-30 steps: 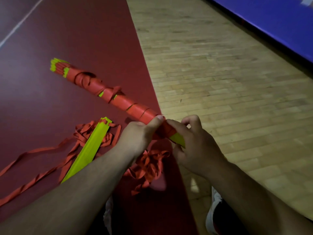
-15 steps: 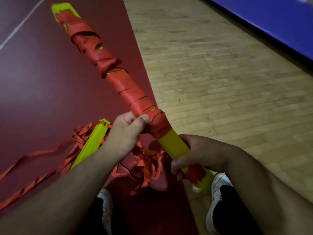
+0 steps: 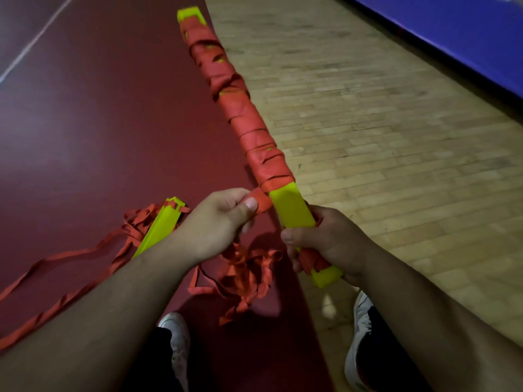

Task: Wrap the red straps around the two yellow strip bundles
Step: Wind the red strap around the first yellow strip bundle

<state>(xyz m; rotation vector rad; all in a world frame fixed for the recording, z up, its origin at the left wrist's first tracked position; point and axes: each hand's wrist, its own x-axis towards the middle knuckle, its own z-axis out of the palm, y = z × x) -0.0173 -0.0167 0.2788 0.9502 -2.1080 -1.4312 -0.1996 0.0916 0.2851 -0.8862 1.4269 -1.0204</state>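
Head view: a limp-looking red strap [image 3: 259, 200] is pinched by the left grip [image 3: 215, 222], close beside the seemingly stiff yellow bundle [image 3: 291, 207] clasped by the right grip [image 3: 325, 241].

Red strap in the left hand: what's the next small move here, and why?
Probably pull the red strap taut with the left hand and pass it across the bare stretch of the yellow strip bundle, just below the last turn. The wrapping stops there, the strap runs straight off that turn, and yellow shows down to the right hand gripping the near end.
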